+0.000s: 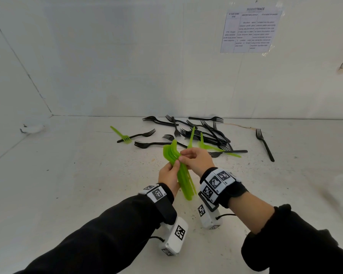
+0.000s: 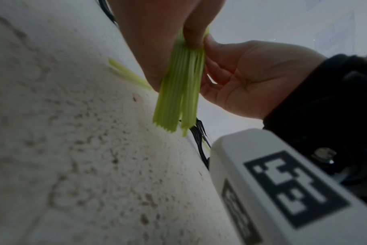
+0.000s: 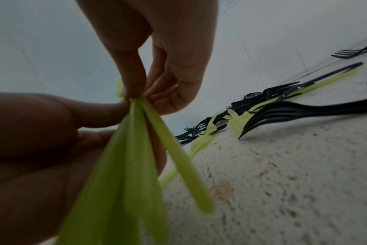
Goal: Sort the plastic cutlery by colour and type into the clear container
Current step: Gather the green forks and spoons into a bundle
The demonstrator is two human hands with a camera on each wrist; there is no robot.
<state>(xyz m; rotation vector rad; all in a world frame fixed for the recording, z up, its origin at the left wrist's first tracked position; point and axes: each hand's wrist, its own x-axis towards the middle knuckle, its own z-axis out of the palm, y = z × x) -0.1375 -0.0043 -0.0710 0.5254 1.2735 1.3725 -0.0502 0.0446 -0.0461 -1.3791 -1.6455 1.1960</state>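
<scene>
My left hand (image 1: 169, 177) grips the bunch of green forks (image 1: 181, 173) above the desk (image 1: 87, 184) while my right hand (image 1: 195, 160) pinches their necks, and a loose squeeze could fan them out and spill them.

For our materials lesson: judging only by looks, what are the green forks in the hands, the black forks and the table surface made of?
Green forks: seemingly thin plastic, slightly translucent, since light glows through the handles.
Black forks: likely opaque plastic, semi-glossy, with highlights along the handles.
Table surface: white, matt, rough and speckled; perhaps painted board or stone, hard to tell.
</scene>
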